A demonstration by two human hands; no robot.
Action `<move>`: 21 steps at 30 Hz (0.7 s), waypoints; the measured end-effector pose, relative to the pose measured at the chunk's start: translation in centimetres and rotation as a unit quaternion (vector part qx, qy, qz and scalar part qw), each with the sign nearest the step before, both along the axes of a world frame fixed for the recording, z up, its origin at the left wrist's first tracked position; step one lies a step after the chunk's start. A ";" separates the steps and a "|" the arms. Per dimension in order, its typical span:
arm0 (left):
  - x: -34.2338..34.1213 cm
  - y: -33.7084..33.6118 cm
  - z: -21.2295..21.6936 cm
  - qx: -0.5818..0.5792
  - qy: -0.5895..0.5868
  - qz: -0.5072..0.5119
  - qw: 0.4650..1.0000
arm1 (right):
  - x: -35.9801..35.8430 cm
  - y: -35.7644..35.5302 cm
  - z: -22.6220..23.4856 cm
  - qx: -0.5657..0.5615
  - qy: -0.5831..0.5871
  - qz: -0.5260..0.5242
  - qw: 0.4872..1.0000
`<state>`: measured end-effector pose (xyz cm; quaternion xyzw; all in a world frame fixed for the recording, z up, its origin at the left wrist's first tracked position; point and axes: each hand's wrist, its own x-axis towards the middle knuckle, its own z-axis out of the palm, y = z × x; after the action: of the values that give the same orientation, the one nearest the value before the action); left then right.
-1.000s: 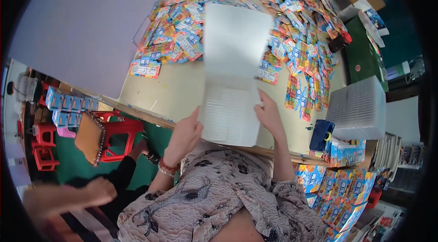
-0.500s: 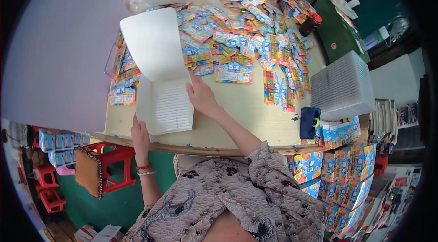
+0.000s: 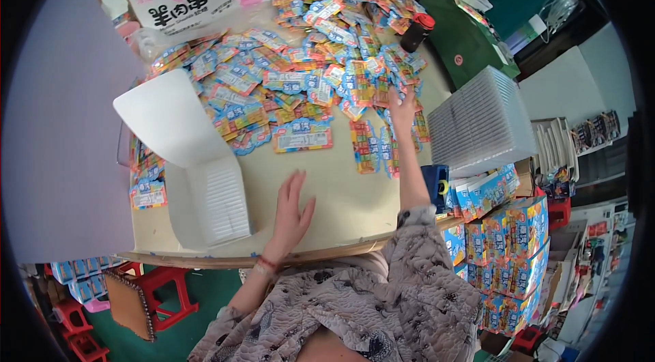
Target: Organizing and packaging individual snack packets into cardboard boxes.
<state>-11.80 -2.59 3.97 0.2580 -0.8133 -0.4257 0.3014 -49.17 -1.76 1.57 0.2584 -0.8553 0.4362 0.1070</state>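
Observation:
An opened white box (image 3: 232, 208) with a ribbed inside stands at the left front of the table, its tall white flap (image 3: 164, 113) raised and curving back. Neither hand touches it. My left hand (image 3: 290, 222) is held over the bare tabletop to the right of the box, fingers spread and nothing in them. Farther right, my right hand (image 3: 402, 113) reaches out to the colourful flat candy packets (image 3: 368, 82) at the right side of the pile. Its thumb and fingers look apart over the packets; whether they touch one is hard to make out.
A stack of clear ribbed trays (image 3: 477, 123) stands at the right edge beside a blue tape dispenser (image 3: 434, 188). Behind are a black jar with a red lid (image 3: 416, 33), a green box (image 3: 464, 34) and a white printed carton (image 3: 205, 0). A red stool (image 3: 167, 300) stands below left.
Both hands have let go of the white box. My right hand has moved right and away to the packets; my left has come to the box's right side. The view has shifted.

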 end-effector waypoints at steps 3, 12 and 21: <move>-6.9 -2.2 -2.3 -0.051 -0.081 0.090 0.991 | -10.6 1.8 -2.7 0.070 -0.111 -0.108 0.985; -11.4 -8.1 -6.4 -0.041 -0.178 0.266 0.946 | -6.9 -3.1 -3.6 0.234 -0.101 -0.094 0.962; -10.1 -8.2 -7.7 -0.052 -0.163 0.205 0.964 | 6.6 -4.4 -5.5 0.153 0.011 -0.094 0.984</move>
<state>-21.95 -10.80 -3.76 0.4690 -0.8021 -0.2644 0.2584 -42.55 -6.12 -3.93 0.1947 -0.9313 0.2849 0.1164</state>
